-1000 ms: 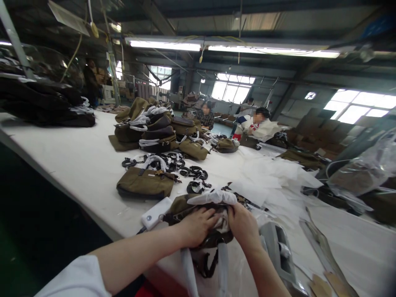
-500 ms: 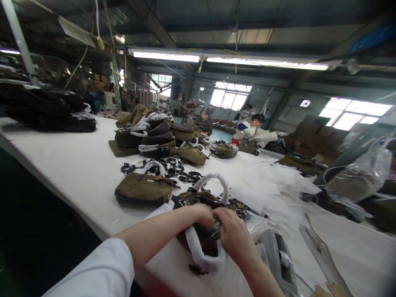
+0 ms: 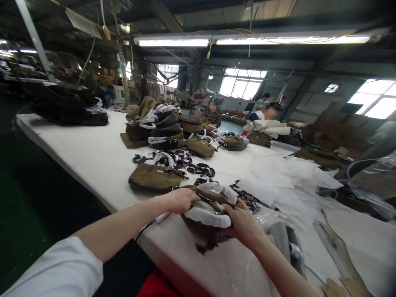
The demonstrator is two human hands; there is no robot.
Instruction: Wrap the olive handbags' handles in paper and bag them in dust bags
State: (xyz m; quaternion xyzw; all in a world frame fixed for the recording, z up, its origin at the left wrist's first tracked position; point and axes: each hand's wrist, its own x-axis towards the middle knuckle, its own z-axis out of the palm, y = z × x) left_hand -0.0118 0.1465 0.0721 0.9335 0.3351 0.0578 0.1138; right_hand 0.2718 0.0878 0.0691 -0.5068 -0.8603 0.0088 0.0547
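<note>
Both hands grip one olive-brown canvas handbag with white foam-wrapped handles (image 3: 208,208), which lies at the near edge of the long white worktable (image 3: 93,156), directly in front of the person. The left hand (image 3: 181,199) rests on the bag's left end, fingers curled together over the fabric by the opening. The right hand (image 3: 244,222) clasps the bag's right side, its fingers closed around the canvas just beside the white padded handle that lies across the top. A dark strap end hangs from the bag over the table edge. Just behind it lies a flat olive canvas bag with a wrapped handle (image 3: 154,179), and beyond that a scatter of coiled black straps (image 3: 192,165). Farther back stands a stacked pile of olive and brown bags (image 3: 161,128), and at the far left end of the table a heap of dark bags (image 3: 68,105). To the right, sheets of white tissue paper (image 3: 284,177) spread across the tabletop, with a grey tape dispenser (image 3: 286,247) near the right wrist. Two people (image 3: 241,115) sit at the far end of the table.
</note>
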